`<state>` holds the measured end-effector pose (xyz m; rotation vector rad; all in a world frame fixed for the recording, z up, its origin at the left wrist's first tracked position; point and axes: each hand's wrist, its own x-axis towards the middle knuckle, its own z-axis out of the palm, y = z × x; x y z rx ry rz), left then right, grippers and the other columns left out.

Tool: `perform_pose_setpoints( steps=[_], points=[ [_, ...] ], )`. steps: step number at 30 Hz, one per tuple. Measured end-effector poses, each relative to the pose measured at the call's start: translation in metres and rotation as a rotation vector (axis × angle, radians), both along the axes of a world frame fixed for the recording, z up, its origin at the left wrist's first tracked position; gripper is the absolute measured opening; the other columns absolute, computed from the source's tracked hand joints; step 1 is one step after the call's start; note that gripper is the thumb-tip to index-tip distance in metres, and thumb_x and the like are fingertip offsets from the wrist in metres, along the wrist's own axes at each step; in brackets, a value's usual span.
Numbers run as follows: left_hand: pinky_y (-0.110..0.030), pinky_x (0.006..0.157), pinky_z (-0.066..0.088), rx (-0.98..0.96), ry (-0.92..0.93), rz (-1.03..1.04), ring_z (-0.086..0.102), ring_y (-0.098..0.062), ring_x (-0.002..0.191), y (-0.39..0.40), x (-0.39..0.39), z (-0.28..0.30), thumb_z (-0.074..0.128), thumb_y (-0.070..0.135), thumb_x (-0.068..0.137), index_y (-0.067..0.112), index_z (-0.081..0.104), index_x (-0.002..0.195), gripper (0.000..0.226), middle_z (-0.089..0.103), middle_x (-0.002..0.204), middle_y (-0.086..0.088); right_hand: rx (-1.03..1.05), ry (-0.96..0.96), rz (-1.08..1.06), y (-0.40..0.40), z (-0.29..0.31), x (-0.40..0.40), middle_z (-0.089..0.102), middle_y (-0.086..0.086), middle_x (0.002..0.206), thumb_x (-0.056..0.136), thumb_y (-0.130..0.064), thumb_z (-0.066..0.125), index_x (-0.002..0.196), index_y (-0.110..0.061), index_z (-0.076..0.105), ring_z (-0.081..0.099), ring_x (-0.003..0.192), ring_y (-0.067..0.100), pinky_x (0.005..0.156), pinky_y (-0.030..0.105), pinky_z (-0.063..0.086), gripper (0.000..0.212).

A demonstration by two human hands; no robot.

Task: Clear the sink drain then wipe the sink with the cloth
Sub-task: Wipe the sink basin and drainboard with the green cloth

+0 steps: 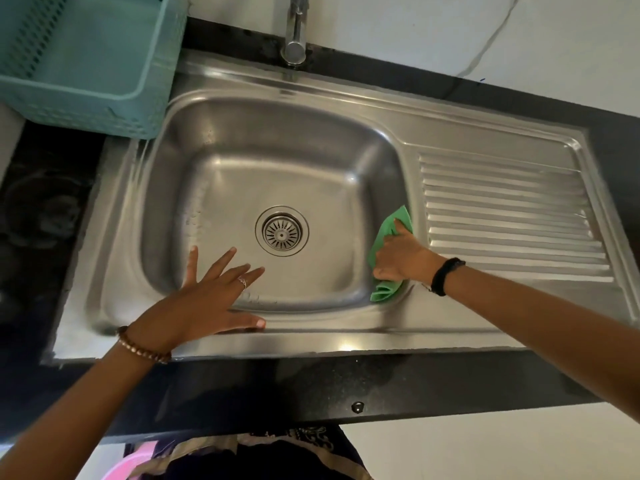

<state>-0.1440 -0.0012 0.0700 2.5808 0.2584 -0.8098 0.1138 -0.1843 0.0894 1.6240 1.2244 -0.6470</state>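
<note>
While the drain strainer sits free of debris, wiping is underway: the right hand presses the green cloth against the steel sink basin's right wall, the left hand rests spread on the front rim; most of the basin looks left.

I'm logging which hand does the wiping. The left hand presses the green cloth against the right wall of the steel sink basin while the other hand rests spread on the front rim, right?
Not quite: the head view shows the right hand pressing the green cloth against the right wall of the steel sink basin; the left hand is the one spread on the front rim.
</note>
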Motion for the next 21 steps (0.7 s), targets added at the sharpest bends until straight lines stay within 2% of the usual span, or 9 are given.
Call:
perform_pose_setpoints(
  steps=[2, 4, 8, 11, 14, 15, 17, 19, 21],
  points=[
    [-0.049, 0.096, -0.035, 0.053, -0.015, 0.006, -0.037, -0.009, 0.127, -0.001, -0.003, -0.002, 0.008, 0.084, 0.061, 0.037, -0.009, 0.145, 0.098, -0.002, 0.159, 0.008, -0.054, -0.082, -0.006, 0.007, -0.013, 0.004, 0.05, 0.003, 0.139, 0.098, -0.038, 0.023, 0.127, -0.017, 0.054, 0.033, 0.137, 0.03, 0.115, 0.055, 0.002, 0.047],
    [-0.051, 0.096, -0.035, 0.093, -0.037, 0.002, -0.037, -0.011, 0.127, -0.001, -0.006, -0.004, 0.001, 0.087, 0.059, 0.038, -0.009, 0.145, 0.099, -0.003, 0.159, 0.007, -0.067, -0.162, 0.007, 0.01, -0.025, 0.007, 0.041, 0.006, 0.147, 0.099, -0.045, 0.02, 0.138, -0.016, 0.045, 0.022, 0.142, 0.033, 0.115, 0.057, -0.001, 0.055],
    [-0.054, 0.097, -0.034, 0.09, -0.048, 0.022, -0.037, -0.01, 0.128, 0.001, -0.013, -0.001, -0.012, 0.092, 0.047, 0.037, -0.008, 0.146, 0.113, -0.002, 0.159, 0.007, -0.042, -0.131, -0.012, 0.005, -0.032, 0.003, 0.039, 0.007, 0.148, 0.099, -0.045, 0.019, 0.144, -0.017, 0.033, 0.022, 0.142, 0.034, 0.114, 0.06, -0.002, 0.055],
    [-0.056, 0.099, -0.031, 0.109, -0.06, 0.041, -0.034, -0.008, 0.129, 0.002, -0.016, 0.004, -0.005, 0.087, 0.055, 0.035, -0.005, 0.146, 0.105, 0.001, 0.159, 0.006, -0.109, -0.02, -0.117, 0.005, -0.016, -0.004, 0.042, 0.007, 0.146, 0.1, -0.036, 0.019, 0.135, -0.016, 0.046, 0.03, 0.138, 0.03, 0.115, 0.056, 0.003, 0.049],
    [-0.058, 0.105, -0.026, 0.115, -0.136, 0.059, -0.025, -0.006, 0.136, 0.004, -0.022, 0.01, -0.016, 0.09, 0.048, 0.034, 0.004, 0.147, 0.115, 0.011, 0.158, 0.008, -0.027, 0.184, -0.315, -0.002, -0.002, -0.015, 0.056, 0.006, 0.13, 0.101, -0.031, 0.02, 0.114, -0.016, 0.057, 0.046, 0.123, 0.027, 0.111, 0.048, 0.018, 0.042],
    [-0.058, 0.106, -0.024, 0.123, -0.146, 0.065, -0.018, -0.007, 0.141, 0.004, -0.024, 0.012, -0.012, 0.089, 0.051, 0.034, 0.007, 0.147, 0.113, 0.015, 0.157, 0.009, 0.013, 0.257, -0.372, -0.006, 0.001, -0.019, 0.059, 0.006, 0.124, 0.101, -0.032, 0.021, 0.106, -0.016, 0.058, 0.05, 0.116, 0.027, 0.11, 0.044, 0.022, 0.041],
    [-0.059, 0.11, -0.018, 0.134, -0.158, 0.091, -0.001, -0.009, 0.145, 0.004, -0.028, 0.015, 0.008, 0.082, 0.069, 0.033, 0.013, 0.147, 0.092, 0.022, 0.155, 0.01, 0.063, 0.35, -0.484, -0.012, 0.007, -0.025, 0.063, 0.007, 0.115, 0.1, -0.037, 0.024, 0.094, -0.015, 0.058, 0.053, 0.107, 0.027, 0.108, 0.041, 0.028, 0.041],
    [-0.058, 0.112, -0.015, 0.12, -0.15, 0.138, 0.012, -0.008, 0.145, 0.005, -0.032, 0.016, 0.029, 0.069, 0.083, 0.033, 0.018, 0.146, 0.073, 0.029, 0.152, 0.01, 0.108, 0.399, -0.628, -0.014, 0.007, -0.033, 0.062, 0.007, 0.103, 0.098, -0.038, 0.028, 0.083, -0.016, 0.054, 0.054, 0.096, 0.025, 0.097, 0.035, 0.036, 0.037],
    [-0.058, 0.111, -0.014, 0.121, -0.152, 0.166, 0.018, -0.007, 0.143, 0.007, -0.035, 0.017, 0.035, 0.063, 0.086, 0.033, 0.022, 0.145, 0.068, 0.033, 0.151, 0.009, 0.117, 0.446, -0.733, -0.008, 0.009, -0.045, 0.056, 0.006, 0.091, 0.098, -0.036, 0.03, 0.078, -0.017, 0.051, 0.049, 0.081, 0.021, 0.085, 0.034, 0.037, 0.034]
  ],
)
